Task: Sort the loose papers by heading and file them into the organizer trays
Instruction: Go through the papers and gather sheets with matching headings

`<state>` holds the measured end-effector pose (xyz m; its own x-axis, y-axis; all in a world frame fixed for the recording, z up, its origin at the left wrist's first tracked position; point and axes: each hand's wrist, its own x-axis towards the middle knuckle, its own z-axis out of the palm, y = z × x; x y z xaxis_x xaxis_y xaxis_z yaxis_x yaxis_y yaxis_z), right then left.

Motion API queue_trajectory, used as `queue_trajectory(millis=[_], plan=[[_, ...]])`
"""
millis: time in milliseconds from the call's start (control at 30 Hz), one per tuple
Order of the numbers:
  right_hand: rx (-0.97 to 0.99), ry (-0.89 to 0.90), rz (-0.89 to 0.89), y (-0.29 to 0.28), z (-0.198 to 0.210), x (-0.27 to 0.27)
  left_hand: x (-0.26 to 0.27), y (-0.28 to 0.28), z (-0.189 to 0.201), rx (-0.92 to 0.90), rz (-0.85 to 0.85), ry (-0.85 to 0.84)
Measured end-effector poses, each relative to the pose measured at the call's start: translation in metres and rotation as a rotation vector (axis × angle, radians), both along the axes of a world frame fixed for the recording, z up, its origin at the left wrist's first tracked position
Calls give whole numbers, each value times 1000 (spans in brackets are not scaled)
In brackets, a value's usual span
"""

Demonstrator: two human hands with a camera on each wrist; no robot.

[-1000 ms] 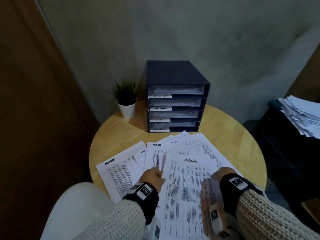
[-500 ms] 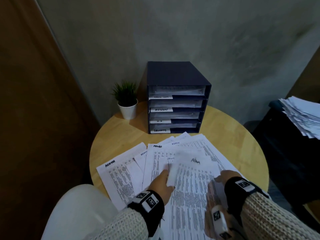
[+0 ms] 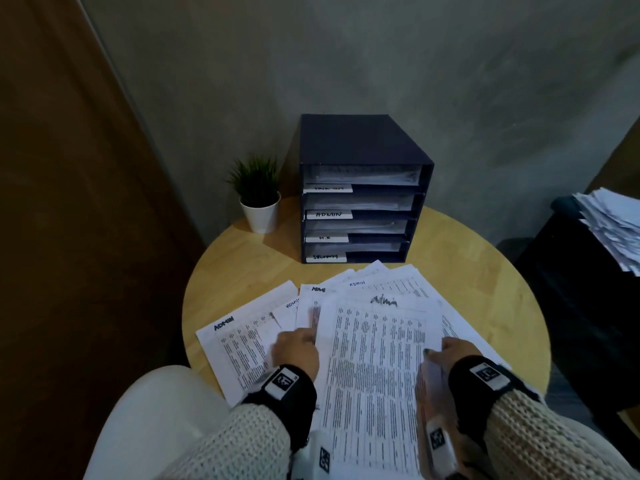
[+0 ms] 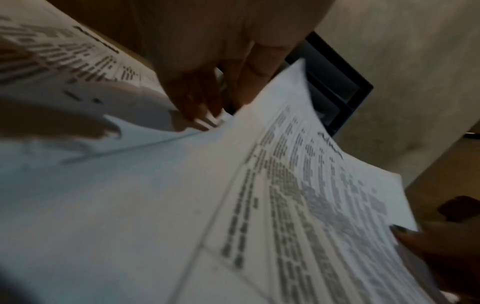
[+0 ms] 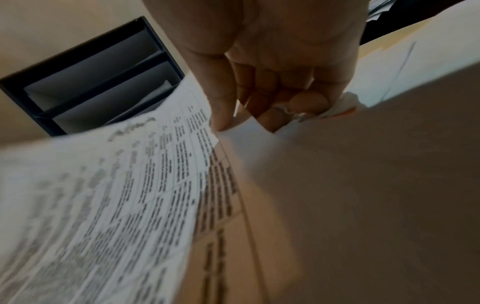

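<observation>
A dark blue organizer [image 3: 360, 188] with several labelled trays, one marked ADMIN, stands at the back of the round wooden table [image 3: 485, 289]. Loose printed papers [image 3: 242, 344], some headed ADMIN, fan out in front of it. On top is a sheet with a handwritten Admin heading [image 3: 377, 362], raised off the pile. My left hand [image 3: 298, 344] holds its left edge with fingers [image 4: 197, 107] curled under. My right hand [image 3: 446, 351] pinches its right edge, thumb [image 5: 223, 115] on top. The organizer shows behind the sheet [image 5: 130, 195] in the right wrist view.
A small potted plant [image 3: 259, 199] stands left of the organizer. To the right, a stack of papers [image 3: 616, 226] lies on a dark surface beside the table. A wooden door panel is on the left, and the grey wall is close behind.
My left hand left the pile, lifted the Admin sheet's left edge and now holds it. The right hand shifted to the sheet's right edge, so both hands hold it raised.
</observation>
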<state>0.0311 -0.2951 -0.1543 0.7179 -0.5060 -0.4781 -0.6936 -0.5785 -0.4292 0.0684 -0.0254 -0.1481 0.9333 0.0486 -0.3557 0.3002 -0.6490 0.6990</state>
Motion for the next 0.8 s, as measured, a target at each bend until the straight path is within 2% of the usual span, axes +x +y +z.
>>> queue_trajectory(millis=[67, 233, 400, 567, 700, 800], plan=[[-46, 53, 33, -1, 3, 1, 2, 8, -1, 40, 65, 28], [-118, 91, 76, 4, 11, -3, 6, 9, 0, -123, 128, 37], [-136, 87, 82, 6, 12, -5, 5, 4, 2, -46, -47, 14], [-137, 60, 84, 5, 10, -8, 20, 14, 16, 54, 31, -38], [-114, 37, 85, 6, 11, -9, 33, 29, 53, 51, 147, -223], [-126, 42, 75, 8, 14, -12, 45, 41, 87, -52, 259, -373]])
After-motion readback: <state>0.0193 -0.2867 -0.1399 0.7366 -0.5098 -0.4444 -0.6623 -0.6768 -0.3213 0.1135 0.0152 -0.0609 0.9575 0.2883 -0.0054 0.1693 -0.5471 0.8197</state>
